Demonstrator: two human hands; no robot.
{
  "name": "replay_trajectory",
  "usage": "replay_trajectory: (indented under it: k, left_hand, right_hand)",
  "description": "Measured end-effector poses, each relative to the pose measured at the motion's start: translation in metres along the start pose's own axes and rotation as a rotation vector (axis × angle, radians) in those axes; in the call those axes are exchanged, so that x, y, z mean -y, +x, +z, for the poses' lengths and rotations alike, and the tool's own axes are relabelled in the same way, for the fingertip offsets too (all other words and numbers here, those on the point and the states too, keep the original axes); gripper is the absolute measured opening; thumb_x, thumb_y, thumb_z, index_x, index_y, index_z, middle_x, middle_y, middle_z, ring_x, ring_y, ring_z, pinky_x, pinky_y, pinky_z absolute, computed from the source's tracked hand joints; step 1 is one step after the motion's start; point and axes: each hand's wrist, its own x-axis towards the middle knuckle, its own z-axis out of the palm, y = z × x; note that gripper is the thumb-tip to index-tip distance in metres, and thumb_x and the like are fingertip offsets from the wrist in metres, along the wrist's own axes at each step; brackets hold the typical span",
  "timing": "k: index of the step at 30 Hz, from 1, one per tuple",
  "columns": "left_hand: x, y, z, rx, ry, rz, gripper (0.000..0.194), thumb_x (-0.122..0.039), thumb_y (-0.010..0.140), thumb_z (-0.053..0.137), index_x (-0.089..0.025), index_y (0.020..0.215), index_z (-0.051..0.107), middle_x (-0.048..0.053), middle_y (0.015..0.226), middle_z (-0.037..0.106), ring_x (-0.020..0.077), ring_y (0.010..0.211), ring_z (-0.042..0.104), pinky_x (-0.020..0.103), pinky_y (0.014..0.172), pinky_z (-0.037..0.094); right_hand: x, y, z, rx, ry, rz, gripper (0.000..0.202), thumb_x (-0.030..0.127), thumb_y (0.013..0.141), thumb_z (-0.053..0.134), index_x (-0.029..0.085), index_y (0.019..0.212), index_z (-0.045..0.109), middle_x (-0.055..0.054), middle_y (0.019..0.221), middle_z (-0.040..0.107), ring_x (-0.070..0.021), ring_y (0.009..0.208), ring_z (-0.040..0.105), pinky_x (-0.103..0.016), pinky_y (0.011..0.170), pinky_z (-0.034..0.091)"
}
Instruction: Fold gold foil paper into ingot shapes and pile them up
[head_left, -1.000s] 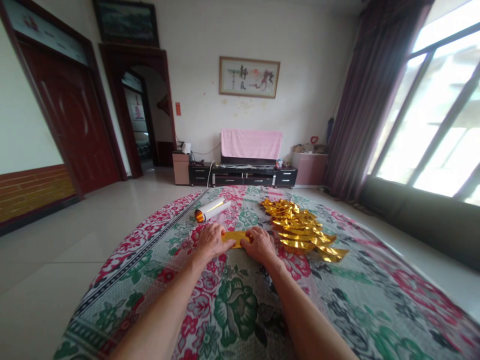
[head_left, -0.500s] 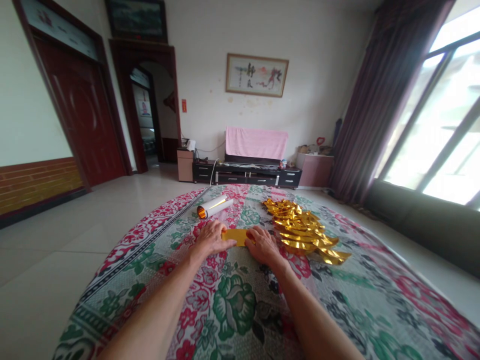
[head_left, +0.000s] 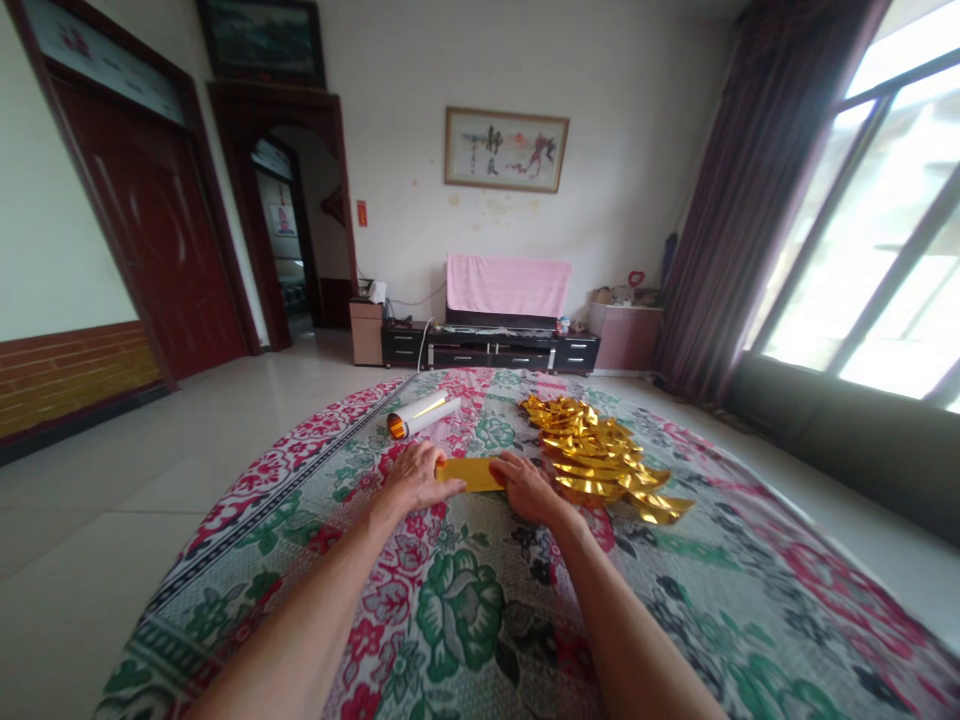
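A folded strip of gold foil paper (head_left: 471,475) stretches between my hands, low over the flowered cloth. My left hand (head_left: 415,478) grips its left end, thumb along the near edge. At the right end, my right hand (head_left: 527,486) has its fingers bent over the foil; its thumb is mostly hidden. To the right lies a row of folded gold foil pieces (head_left: 600,450) with pointed, curled ends, overlapping one another. Beyond my left hand rests a loose roll of foil paper (head_left: 424,414), white outside and gold inside.
The flowered tablecloth (head_left: 315,580) covers a broad table with a rounded far edge. Across the tiled floor (head_left: 315,365) stands a low black cabinet (head_left: 491,355) with a pink cloth (head_left: 508,285) over the thing on it. Purple curtains (head_left: 705,220) hang beside a window at right.
My right hand's fingers have flattened somewhat over the strip's right end, and a little more of the gold strip shows. The whole view has shifted slightly. Roll and folded pieces lie unchanged.
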Motion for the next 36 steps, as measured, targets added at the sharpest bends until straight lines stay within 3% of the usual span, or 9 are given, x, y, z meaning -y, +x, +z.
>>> replay_trajectory:
  k: [4,8,12,22,27,36]
  left_hand:
    - [-0.001,-0.001,-0.001,-0.003,0.010,0.018,0.042,-0.056,0.065,0.057,-0.022,0.089,0.054,0.005,0.095,0.053,0.0207,0.096,0.048,0.031,0.082,0.038]
    - [0.000,-0.002,0.000,-0.023,0.002,0.026,0.041,-0.055,0.065,0.057,-0.021,0.088,0.053,0.004,0.094,0.053,0.0201,0.095,0.049,0.030,0.082,0.038]
    - [0.000,-0.001,0.002,-0.031,0.012,0.015,0.041,-0.055,0.065,0.057,-0.021,0.087,0.053,0.004,0.093,0.054,0.0205,0.095,0.049,0.031,0.083,0.037]
    - [-0.026,-0.004,0.005,-0.051,0.059,-0.206,0.056,-0.069,0.059,0.052,-0.020,0.087,0.053,0.010,0.103,0.055,0.0311,0.103,0.044,0.043,0.085,0.032]
    - [-0.012,-0.002,-0.001,0.053,-0.012,-0.128,0.055,-0.067,0.059,0.053,-0.022,0.091,0.053,0.007,0.104,0.054,0.0284,0.105,0.044,0.039,0.085,0.033]
    - [0.014,0.001,-0.021,0.209,-0.156,0.040,0.036,-0.047,0.062,0.060,-0.026,0.091,0.058,0.000,0.110,0.053,0.0209,0.106,0.046,0.030,0.090,0.034]
  right_hand:
    - [0.000,0.002,0.001,0.021,0.035,-0.033,0.033,0.011,0.078,0.034,0.023,0.093,0.062,-0.002,0.102,0.057,-0.0139,0.094,0.047,-0.023,0.080,0.032]
    - [0.005,0.000,0.003,-0.050,0.035,0.039,0.027,0.027,0.084,0.036,0.025,0.093,0.062,-0.002,0.106,0.057,-0.0164,0.099,0.046,-0.027,0.084,0.032]
    - [0.012,-0.004,0.004,-0.118,0.048,0.080,0.022,0.034,0.076,0.050,0.024,0.093,0.059,-0.001,0.108,0.057,-0.0186,0.103,0.045,-0.030,0.087,0.030]
    - [0.011,-0.006,0.005,-0.122,0.077,0.081,0.022,0.033,0.074,0.050,0.023,0.092,0.059,-0.002,0.108,0.057,-0.0200,0.103,0.046,-0.032,0.086,0.031]
    - [0.008,-0.004,0.008,-0.109,0.089,0.090,0.024,0.033,0.073,0.050,0.024,0.094,0.059,-0.002,0.120,0.052,-0.0215,0.108,0.044,-0.034,0.090,0.029]
    - [0.007,-0.003,0.005,-0.099,0.097,0.080,0.025,0.031,0.073,0.050,0.023,0.094,0.060,-0.003,0.115,0.055,-0.0212,0.106,0.044,-0.034,0.091,0.030]
